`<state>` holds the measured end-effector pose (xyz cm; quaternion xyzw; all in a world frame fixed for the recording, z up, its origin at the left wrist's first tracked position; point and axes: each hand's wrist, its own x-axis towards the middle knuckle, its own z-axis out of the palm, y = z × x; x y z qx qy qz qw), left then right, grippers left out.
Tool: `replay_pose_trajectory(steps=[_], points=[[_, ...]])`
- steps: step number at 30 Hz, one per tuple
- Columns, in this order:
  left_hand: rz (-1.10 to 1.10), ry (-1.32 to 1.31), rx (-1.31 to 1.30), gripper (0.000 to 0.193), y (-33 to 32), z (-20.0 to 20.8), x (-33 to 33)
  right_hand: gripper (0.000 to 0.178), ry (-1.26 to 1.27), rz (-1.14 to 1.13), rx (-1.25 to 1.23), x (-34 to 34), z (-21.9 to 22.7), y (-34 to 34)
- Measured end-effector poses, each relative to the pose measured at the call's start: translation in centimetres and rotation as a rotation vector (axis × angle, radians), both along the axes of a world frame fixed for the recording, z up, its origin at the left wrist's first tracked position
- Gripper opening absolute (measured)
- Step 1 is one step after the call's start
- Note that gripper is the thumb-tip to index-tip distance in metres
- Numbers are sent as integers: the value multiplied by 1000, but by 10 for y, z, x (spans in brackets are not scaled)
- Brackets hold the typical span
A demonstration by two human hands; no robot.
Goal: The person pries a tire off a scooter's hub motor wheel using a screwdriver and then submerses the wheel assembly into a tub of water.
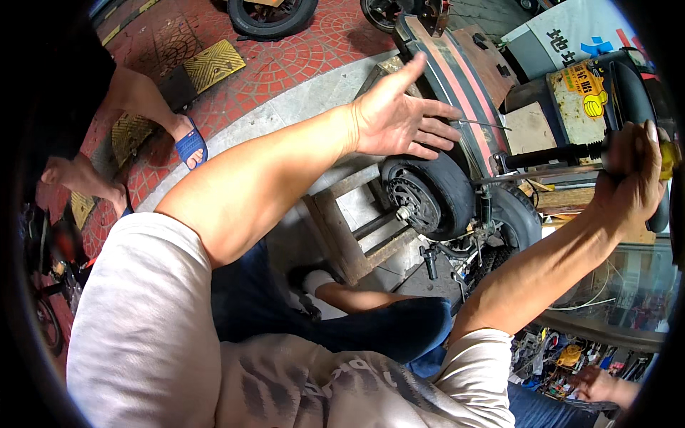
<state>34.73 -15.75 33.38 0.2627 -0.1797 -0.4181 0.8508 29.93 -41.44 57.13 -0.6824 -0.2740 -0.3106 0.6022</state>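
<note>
Grey sleeves [143, 335] fill the bottom, above them dark blue trousers [371, 324]. Left hand [399, 118] is open with spread fingers, over the small black wheel [428, 192]; right hand [631, 178] grips the black handlebar [549, 155]

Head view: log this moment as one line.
left hand: open, spread above the scooter wheel | right hand: gripping black handlebar | scooter wheel: raised on wooden stool
</note>
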Motion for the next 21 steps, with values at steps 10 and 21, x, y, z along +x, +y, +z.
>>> replay_pose_trajectory(steps=[10,21], points=[[-144,109,-326,135,-15,5,-29,12,-120,-92,51,-14,-4,19],[421,-95,243,98,-29,3,-23,10,-119,-100,74,-15,-3,10]])
